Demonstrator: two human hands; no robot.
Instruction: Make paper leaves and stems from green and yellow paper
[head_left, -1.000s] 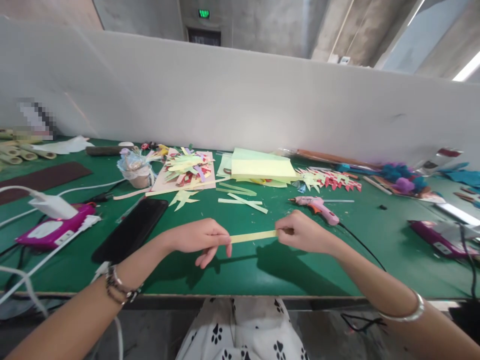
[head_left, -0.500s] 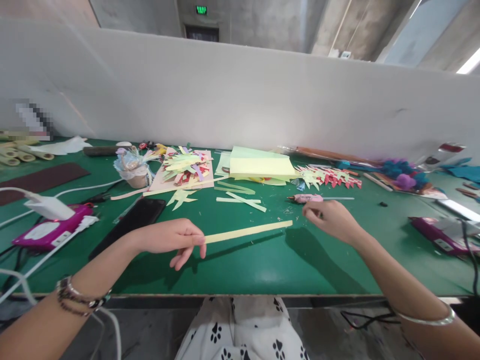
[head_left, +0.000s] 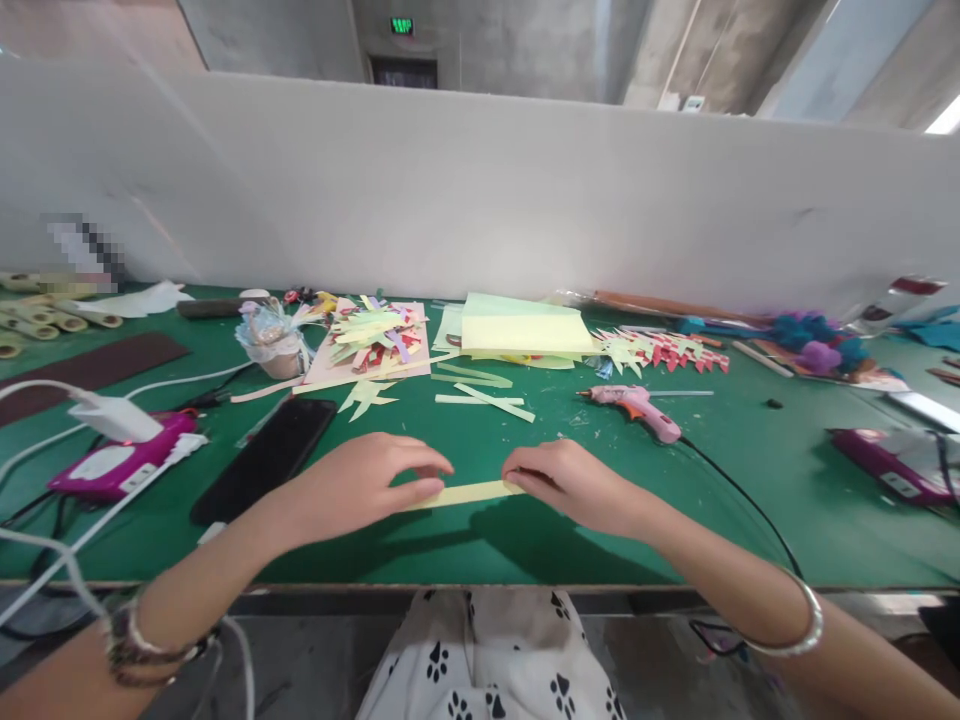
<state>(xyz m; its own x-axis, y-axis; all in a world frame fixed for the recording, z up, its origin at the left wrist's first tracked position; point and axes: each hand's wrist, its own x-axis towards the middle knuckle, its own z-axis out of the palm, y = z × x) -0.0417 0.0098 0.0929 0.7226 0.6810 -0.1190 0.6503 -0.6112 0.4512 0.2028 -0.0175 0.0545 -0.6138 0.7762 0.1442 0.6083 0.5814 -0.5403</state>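
Note:
A pale yellow paper strip (head_left: 471, 493) lies low over the green table (head_left: 525, 540) near its front edge. My left hand (head_left: 360, 485) pinches the strip's left end with the fingertips pressed together. My right hand (head_left: 574, 483) is closed on the strip's right end, palm down. The part of the strip under each hand is hidden. A pink glue gun (head_left: 637, 405) lies on the table just behind my right hand, untouched.
A black phone (head_left: 266, 455) lies left of my left hand. Further back are a pile of cut paper shapes (head_left: 375, 335), yellow sheets (head_left: 521, 330), loose strips (head_left: 484, 398), and a small pot (head_left: 274, 345). Magenta devices (head_left: 124, 460) with cables sit at both sides.
My right hand left the strip and reached toward the glue gun, then came back and closed on the strip's right end. Both hands now sit closer together and nearer the table's front.

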